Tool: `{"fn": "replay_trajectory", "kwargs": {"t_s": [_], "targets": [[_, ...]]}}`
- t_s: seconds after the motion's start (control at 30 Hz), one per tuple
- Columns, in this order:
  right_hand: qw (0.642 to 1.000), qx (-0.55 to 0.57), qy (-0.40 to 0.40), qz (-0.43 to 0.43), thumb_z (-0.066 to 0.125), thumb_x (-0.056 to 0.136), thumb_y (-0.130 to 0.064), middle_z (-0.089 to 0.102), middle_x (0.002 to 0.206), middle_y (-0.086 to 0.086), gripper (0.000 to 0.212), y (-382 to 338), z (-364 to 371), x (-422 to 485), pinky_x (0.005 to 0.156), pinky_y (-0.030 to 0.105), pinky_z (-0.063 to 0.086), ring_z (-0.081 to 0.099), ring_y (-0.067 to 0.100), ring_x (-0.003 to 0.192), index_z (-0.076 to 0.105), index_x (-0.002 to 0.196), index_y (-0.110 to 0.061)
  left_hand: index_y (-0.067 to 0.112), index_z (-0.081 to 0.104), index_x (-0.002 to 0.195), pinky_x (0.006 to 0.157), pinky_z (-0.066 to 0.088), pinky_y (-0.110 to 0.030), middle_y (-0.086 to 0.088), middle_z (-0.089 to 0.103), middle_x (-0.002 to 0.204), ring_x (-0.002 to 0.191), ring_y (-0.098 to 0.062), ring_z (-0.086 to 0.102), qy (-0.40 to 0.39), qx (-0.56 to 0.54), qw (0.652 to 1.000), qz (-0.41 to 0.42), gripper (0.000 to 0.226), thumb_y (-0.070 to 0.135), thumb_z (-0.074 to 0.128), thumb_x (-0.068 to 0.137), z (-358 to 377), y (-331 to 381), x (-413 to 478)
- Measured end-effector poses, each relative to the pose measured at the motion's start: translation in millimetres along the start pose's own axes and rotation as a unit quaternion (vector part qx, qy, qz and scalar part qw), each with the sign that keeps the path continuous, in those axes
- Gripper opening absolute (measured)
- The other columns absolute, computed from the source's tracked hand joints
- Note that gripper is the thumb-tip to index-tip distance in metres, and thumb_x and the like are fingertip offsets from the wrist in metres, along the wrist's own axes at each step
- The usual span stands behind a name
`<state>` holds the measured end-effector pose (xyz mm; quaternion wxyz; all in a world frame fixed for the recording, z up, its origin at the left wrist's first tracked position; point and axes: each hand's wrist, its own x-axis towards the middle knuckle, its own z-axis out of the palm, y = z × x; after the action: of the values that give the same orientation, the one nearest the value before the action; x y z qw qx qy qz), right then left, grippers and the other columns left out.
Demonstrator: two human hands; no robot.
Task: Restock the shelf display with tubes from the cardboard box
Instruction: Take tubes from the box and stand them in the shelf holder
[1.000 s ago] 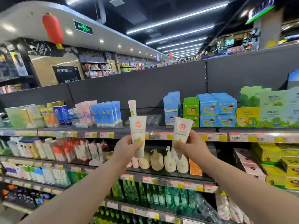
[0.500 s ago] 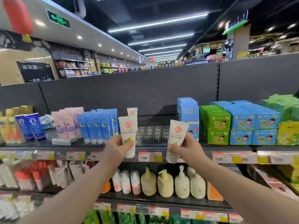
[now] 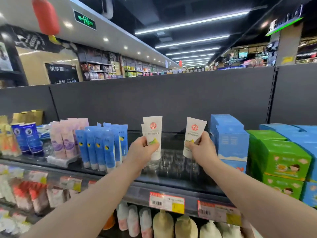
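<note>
My left hand (image 3: 142, 151) grips a white tube with a red round logo (image 3: 153, 129), cap end down, over the top shelf. A second white tube edge shows just behind it at its left. My right hand (image 3: 202, 149) pinches another white tube (image 3: 194, 131) of the same kind, tilted slightly right. Both tubes hang above a clear plastic holder rack (image 3: 173, 162) on the dark top shelf (image 3: 171, 184), in the gap between blue tubes and blue boxes. The cardboard box is out of view.
Blue tubes (image 3: 101, 145) and pink tubes (image 3: 65, 138) stand left of the gap; blue boxes (image 3: 229, 140) and green boxes (image 3: 277, 158) stand to the right. Price tags (image 3: 166, 201) line the shelf edge. Bottles fill the shelf below. A grey back panel (image 3: 171, 100) rises behind.
Both hands have carried their tubes forward and up, from in front of the shelf edge to above the clear rack. The view has come closer to the top shelf.
</note>
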<state>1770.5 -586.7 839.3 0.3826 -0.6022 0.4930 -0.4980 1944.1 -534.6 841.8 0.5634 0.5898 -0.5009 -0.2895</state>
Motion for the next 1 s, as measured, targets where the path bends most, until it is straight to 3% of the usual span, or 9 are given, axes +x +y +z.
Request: {"fn": "replay_trajectory", "kwargs": {"t_s": [0.1, 0.2, 0.3, 0.43, 0.57, 0.63, 0.7, 1.0], "targets": [[0.999, -0.009, 0.019, 0.032, 0.061, 0.089, -0.012, 0.051, 0.098, -0.001, 0.024, 6.5, 5.8, 13.1, 0.068, 0.031, 0.048, 0.051, 0.018, 0.088, 0.04, 0.101, -0.016, 0.013, 0.061, 0.107, 0.061, 0.046, -0.017, -0.001, 0.066, 0.102, 0.085, -0.013, 0.061, -0.021, -0.017, 1.0, -0.001, 0.019, 0.009, 0.059, 0.088, 11.2, 0.0, 13.6], [0.997, 0.0, 0.039, 0.064, 0.06, 0.089, -0.008, 0.052, 0.101, 0.001, 0.025, 10.6, 9.4, 24.4, 0.068, 0.028, 0.045, 0.051, 0.018, 0.09, 0.036, 0.095, -0.013, 0.019, 0.059, 0.106, 0.076, 0.048, -0.024, 0.002, 0.064, 0.106, 0.098, -0.016, 0.06, -0.05, -0.03, 0.998, 0.003, 0.019, 0.009, 0.058, 0.089, 21.1, 1.0, 32.4], [0.994, 0.004, 0.072, 0.077, 0.059, 0.089, -0.005, 0.05, 0.104, 0.005, 0.026, 14.1, 11.2, 31.9, 0.058, 0.021, 0.04, 0.048, 0.017, 0.088, 0.033, 0.091, -0.011, 0.014, 0.056, 0.112, 0.082, 0.052, -0.033, 0.003, 0.062, 0.107, 0.1, -0.015, 0.06, -0.081, -0.021, 0.996, 0.004, 0.024, 0.008, 0.059, 0.089, 30.8, -2.9, 49.2], [0.992, -0.011, 0.092, 0.085, 0.058, 0.089, -0.003, 0.046, 0.095, 0.003, 0.023, 14.8, 15.3, 38.4, 0.059, 0.019, 0.036, 0.048, 0.012, 0.084, 0.036, 0.093, -0.01, 0.013, 0.052, 0.117, 0.091, 0.052, -0.045, -0.004, 0.064, 0.115, 0.104, -0.02, 0.062, -0.106, -0.004, 0.994, 0.011, 0.036, 0.006, 0.064, 0.084, 38.8, -11.6, 69.5], [0.987, -0.056, 0.102, 0.107, 0.058, 0.09, -0.007, 0.05, 0.113, 0.004, 0.025, 11.4, 20.1, 45.0, 0.081, 0.029, 0.041, 0.05, 0.023, 0.112, 0.042, 0.108, -0.012, 0.022, 0.05, 0.105, 0.091, 0.052, -0.043, 0.002, 0.062, 0.109, 0.102, -0.017, 0.061, -0.122, -0.012, 0.992, 0.01, 0.032, 0.007, 0.066, 0.082, 42.2, -20.5, 87.0], [0.982, -0.096, 0.1, 0.125, 0.059, 0.091, -0.011, 0.048, 0.132, 0.004, 0.042, 8.2, 21.1, 46.3, 0.096, 0.036, 0.041, 0.045, 0.025, 0.126, 0.04, 0.128, -0.016, 0.026, 0.049, 0.1, 0.092, 0.052, -0.043, 0.001, 0.062, 0.11, 0.102, -0.017, 0.06, -0.135, -0.017, 0.991, 0.012, 0.031, 0.007, 0.066, 0.082, 45.4, -24.0, 93.1], [0.98, -0.108, 0.099, 0.137, 0.059, 0.091, -0.012, 0.045, 0.141, 0.002, 0.052, 6.9, 21.2, 48.0, 0.105, 0.039, 0.037, 0.041, 0.026, 0.133, 0.035, 0.137, -0.019, 0.024, 0.049, 0.101, 0.093, 0.05, -0.042, 0.001, 0.062, 0.111, 0.103, -0.018, 0.06, -0.147, -0.022, 0.989, 0.014, 0.031, 0.006, 0.065, 0.082, 49.1, -26.0, 96.9], [0.984, -0.082, 0.062, 0.146, 0.063, 0.088, -0.011, 0.048, 0.14, 0.002, 0.051, 9.5, 26.0, 54.1, 0.105, 0.042, 0.039, 0.044, 0.025, 0.131, 0.042, 0.133, -0.02, 0.026, 0.05, 0.097, 0.093, 0.049, -0.04, 0.004, 0.06, 0.108, 0.102, -0.017, 0.058, -0.165, -0.03, 0.986, 0.016, 0.028, 0.006, 0.065, 0.084, 56.2, -35.0, 109.6]]}}
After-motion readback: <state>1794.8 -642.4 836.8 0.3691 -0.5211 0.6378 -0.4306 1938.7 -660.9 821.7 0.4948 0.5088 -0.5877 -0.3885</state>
